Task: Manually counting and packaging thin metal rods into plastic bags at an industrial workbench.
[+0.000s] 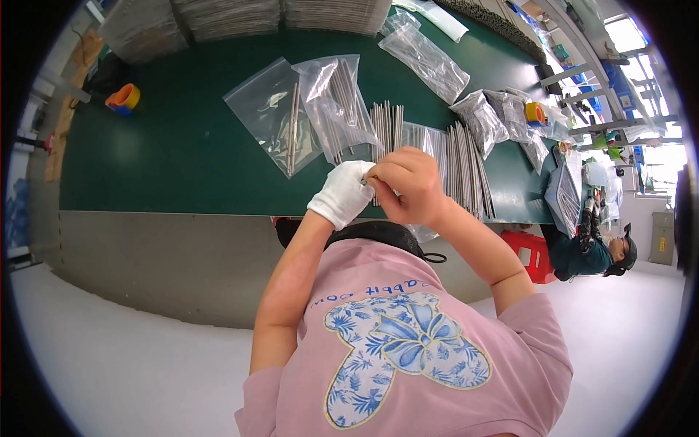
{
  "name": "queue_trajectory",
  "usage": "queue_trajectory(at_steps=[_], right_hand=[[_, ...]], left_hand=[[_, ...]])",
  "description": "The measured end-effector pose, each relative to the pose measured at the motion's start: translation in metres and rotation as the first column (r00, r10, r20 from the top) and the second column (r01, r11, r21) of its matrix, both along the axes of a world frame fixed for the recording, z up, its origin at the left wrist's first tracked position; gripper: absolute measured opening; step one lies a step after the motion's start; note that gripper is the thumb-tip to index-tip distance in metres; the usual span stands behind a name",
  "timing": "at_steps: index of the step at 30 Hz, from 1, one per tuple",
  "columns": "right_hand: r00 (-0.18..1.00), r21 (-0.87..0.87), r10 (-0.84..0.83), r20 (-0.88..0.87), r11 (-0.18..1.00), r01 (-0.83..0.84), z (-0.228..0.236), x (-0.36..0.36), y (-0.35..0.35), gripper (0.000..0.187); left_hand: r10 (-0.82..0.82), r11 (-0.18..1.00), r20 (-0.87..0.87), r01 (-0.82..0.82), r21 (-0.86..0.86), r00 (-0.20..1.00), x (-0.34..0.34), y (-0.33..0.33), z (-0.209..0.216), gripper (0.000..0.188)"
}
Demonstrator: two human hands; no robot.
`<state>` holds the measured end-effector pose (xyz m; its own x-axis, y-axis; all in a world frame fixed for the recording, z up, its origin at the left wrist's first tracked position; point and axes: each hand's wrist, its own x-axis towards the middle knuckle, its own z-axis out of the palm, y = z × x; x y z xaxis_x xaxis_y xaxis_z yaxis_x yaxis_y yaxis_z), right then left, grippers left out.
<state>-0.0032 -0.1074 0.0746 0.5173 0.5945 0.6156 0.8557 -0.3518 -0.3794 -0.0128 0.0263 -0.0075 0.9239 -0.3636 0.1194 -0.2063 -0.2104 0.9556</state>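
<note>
My left hand (344,194), in a white glove, and my bare right hand (408,186) meet just above the near edge of the green table (167,146). Between their fingertips they pinch a small metal piece (366,179); what it is I cannot tell. Right behind the hands lies a bundle of thin metal rods (386,124). A second row of rods (466,164) lies to the right of my right hand. Two clear plastic bags (273,113) (335,98), each with a few rods inside, lie to the left of the bundle.
More clear bags (426,58) (484,120) lie at the back right. An orange roll of tape (124,98) sits at the far left, another (536,113) at the right. Grey stacks (218,16) line the far edge. Another person (597,244) works at the right end, beside a red object (530,253).
</note>
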Motion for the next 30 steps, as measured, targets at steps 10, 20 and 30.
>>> queue_trajectory(at_steps=[10,20,30], right_hand=[[1.000,-0.010,0.003,-0.003,1.000,-0.003,-0.005,0.000,-0.004,0.012],[0.999,0.023,0.019,0.039,1.000,-0.020,-0.008,0.000,-0.003,0.013],[0.998,0.162,-0.039,0.057,0.986,0.030,0.026,0.001,-0.006,0.011]], left_hand=[[0.013,1.000,0.041,-0.013,-0.005,0.999,0.001,-0.004,-0.001,0.012],[0.139,0.990,0.182,-0.139,-0.013,0.973,-0.003,-0.010,-0.010,0.015],[0.274,0.961,0.103,-0.270,-0.057,0.956,-0.005,-0.016,-0.003,0.029]])
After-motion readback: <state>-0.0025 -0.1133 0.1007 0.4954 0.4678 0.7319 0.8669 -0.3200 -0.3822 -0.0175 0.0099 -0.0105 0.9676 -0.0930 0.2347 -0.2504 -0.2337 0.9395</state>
